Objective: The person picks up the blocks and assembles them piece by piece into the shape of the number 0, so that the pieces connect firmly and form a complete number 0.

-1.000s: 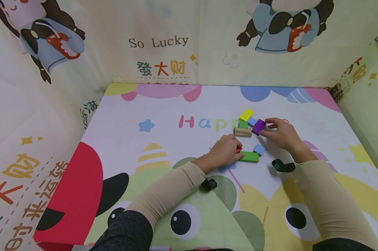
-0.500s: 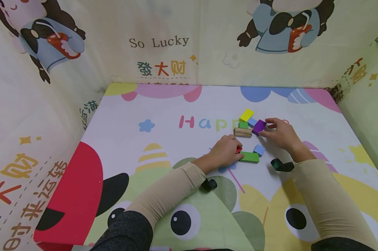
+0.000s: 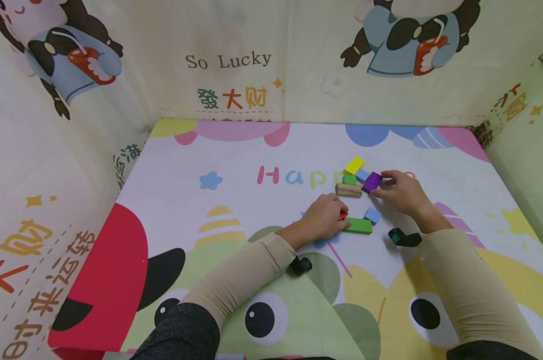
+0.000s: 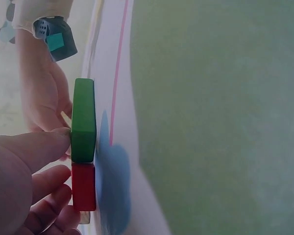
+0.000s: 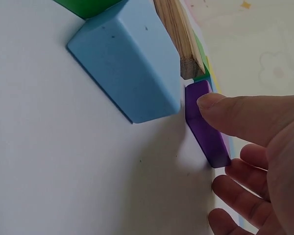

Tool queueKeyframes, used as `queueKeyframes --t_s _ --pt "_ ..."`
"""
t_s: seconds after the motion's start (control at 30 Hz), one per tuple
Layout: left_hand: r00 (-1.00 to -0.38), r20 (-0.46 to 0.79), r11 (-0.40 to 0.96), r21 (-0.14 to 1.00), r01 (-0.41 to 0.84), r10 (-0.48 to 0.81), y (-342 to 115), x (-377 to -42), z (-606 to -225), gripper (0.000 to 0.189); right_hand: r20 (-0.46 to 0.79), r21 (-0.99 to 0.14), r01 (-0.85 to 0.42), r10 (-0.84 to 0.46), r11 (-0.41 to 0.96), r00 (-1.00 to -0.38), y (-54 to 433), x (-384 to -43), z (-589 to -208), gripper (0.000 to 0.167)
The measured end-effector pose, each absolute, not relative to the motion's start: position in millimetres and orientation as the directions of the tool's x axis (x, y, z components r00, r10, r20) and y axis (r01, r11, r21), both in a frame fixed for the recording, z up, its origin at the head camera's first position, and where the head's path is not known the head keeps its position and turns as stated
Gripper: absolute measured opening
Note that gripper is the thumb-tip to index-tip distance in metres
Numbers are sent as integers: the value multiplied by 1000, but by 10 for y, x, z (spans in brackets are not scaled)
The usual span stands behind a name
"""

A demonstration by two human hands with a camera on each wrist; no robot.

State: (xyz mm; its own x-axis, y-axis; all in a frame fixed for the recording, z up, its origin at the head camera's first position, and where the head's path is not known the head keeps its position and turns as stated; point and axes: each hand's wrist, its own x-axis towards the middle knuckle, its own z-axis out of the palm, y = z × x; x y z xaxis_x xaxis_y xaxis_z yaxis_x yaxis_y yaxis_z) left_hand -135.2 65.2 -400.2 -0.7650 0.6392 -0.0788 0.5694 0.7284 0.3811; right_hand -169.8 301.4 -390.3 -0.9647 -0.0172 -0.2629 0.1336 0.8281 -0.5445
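My left hand (image 3: 324, 216) holds its thumb at the near end of a long green block (image 3: 359, 225), its fingers curling behind a red block (image 4: 83, 187). The red and green blocks meet end to end. My right hand (image 3: 403, 194) pinches a purple block (image 5: 206, 125), its thumb on the near face and fingers at the far end. A natural wood block (image 3: 348, 190) lies left of the purple one. Behind it are a small green block (image 3: 349, 178), a blue block (image 3: 362, 175) and a yellow block (image 3: 354, 164). Another blue block (image 5: 132, 63) sits by the long green block's right end.
The blocks lie on a table (image 3: 235, 215) covered with a cartoon print. A printed cloth (image 3: 307, 95) hangs behind it and along both sides. A small dark device (image 3: 301, 265) is strapped at the left wrist, and a similar device (image 3: 405, 237) at the right.
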Motion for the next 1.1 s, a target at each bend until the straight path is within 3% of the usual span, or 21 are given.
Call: queueKeyframes --t_s 1.1 --pt "-762 -70 725 373 578 644 644 -1355 -3998 34 -256 -540 109 -39 835 -966 3027 -1713 -3912 72"
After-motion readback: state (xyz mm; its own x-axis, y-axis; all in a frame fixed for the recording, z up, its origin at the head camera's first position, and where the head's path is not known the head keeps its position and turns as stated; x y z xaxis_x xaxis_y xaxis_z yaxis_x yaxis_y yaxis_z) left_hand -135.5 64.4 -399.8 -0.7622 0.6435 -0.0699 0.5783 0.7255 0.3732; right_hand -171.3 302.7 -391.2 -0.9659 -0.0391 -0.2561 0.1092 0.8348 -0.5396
